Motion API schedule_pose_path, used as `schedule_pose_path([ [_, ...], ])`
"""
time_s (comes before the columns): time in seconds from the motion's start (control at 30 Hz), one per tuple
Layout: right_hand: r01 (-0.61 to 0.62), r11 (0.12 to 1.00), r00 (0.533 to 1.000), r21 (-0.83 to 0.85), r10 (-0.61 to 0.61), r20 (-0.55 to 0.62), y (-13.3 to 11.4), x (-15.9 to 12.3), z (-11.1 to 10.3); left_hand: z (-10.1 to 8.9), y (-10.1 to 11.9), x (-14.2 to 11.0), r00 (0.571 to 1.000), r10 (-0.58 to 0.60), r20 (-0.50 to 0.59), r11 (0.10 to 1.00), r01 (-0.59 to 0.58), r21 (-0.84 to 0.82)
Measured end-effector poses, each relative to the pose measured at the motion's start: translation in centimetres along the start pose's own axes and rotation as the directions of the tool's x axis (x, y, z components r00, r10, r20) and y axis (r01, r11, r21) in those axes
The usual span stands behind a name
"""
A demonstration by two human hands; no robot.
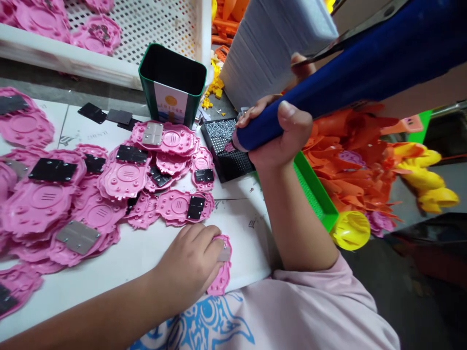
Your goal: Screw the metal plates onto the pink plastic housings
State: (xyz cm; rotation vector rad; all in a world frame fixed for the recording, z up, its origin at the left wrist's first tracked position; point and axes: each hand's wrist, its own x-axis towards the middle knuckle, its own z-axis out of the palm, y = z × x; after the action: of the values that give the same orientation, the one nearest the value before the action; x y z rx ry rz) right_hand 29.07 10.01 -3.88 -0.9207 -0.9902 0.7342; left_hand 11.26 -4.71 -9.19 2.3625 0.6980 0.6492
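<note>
My left hand point(191, 262) lies curled over a pink plastic part point(221, 278) with a small grey plate, pressing it to the white table near the front edge. My right hand point(279, 131) is wrapped round a thick blue electric screwdriver point(365, 63), whose tip points down into a black tray of small screws point(224, 146). Several pink parts point(120, 180), some carrying black or grey plates, are heaped to the left of my left hand.
A green tin point(171, 85) stands behind the pink heap. A white perforated crate point(146, 29) holds more pink parts at the back. A green tray point(317, 194) with orange and yellow plastic pieces point(357, 160) lies to the right. A white stack point(273, 43) rises behind the screw tray.
</note>
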Motion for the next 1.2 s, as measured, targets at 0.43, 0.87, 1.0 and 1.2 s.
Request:
schedule_pose_path([
  [0.43, -0.023, 0.999, 1.0, 0.031, 0.023, 0.015, 0.0, 0.4, 0.0, 0.0, 0.1, 0.0, 1.0, -0.011, -0.005, 1.0, 0.011, 0.007],
  [0.87, -0.24, 0.968, 0.915, 0.077, 0.199, 0.35, -9.1, -6.8, -4.4, -0.1, 0.0, 0.1, 0.999, -0.035, 0.004, 0.999, 0.035, -0.02],
  [1.0, -0.293, 0.952, 0.906, 0.083, 0.249, 0.343, -9.8, -11.7, -6.0, 0.0, 0.1, 0.2, 0.998, -0.046, 0.031, 0.999, 0.047, -0.017],
  [1.2, -0.226, 0.97, 0.956, 0.085, 0.205, 0.209, -8.9, -15.0, -6.2, 0.1, 0.2, 0.3, 0.999, -0.03, 0.024, 1.0, 0.03, 0.008],
])
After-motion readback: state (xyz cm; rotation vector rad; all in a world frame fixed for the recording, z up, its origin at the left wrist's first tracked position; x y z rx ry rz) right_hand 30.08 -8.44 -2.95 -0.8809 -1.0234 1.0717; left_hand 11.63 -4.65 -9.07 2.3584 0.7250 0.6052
